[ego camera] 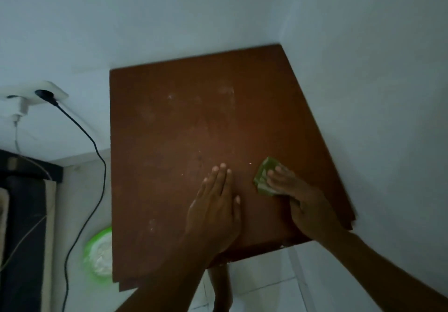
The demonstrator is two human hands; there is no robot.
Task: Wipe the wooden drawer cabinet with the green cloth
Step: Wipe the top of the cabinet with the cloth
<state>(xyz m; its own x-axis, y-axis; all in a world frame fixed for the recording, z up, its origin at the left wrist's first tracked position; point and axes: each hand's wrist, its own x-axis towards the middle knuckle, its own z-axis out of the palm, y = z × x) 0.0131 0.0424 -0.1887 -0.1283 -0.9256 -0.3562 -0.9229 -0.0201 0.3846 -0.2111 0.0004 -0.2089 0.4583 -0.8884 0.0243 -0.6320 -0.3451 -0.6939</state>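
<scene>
Brown wooden drawer cabinet [181, 129], x1, seen top-down and pushed into the white wall corner, so only its front and left edges are open to reach.

Hands x2. Left hand [215, 205] lies flat on the top near the front, fingers straight and together. It holds nothing and looks like a brace. Right hand [298, 197] is just beside it, fingers laid over the cloth and pressing it onto the wood. Thumb position: can't tell.

Round green-rimmed basin with white contents [99, 256], x1, on the floor by the cabinet's left side, partly hidden.

Folded green cloth [263, 178], x1, on the top at right-front, under the right fingertips.

White wall socket plate [52, 92], x1. Plugs x2: black plug with black cable [82, 129], white charger [21, 108].

Pale smudges [171, 97], at least 4, mostly toward the back. Likely not wiped yet.
</scene>
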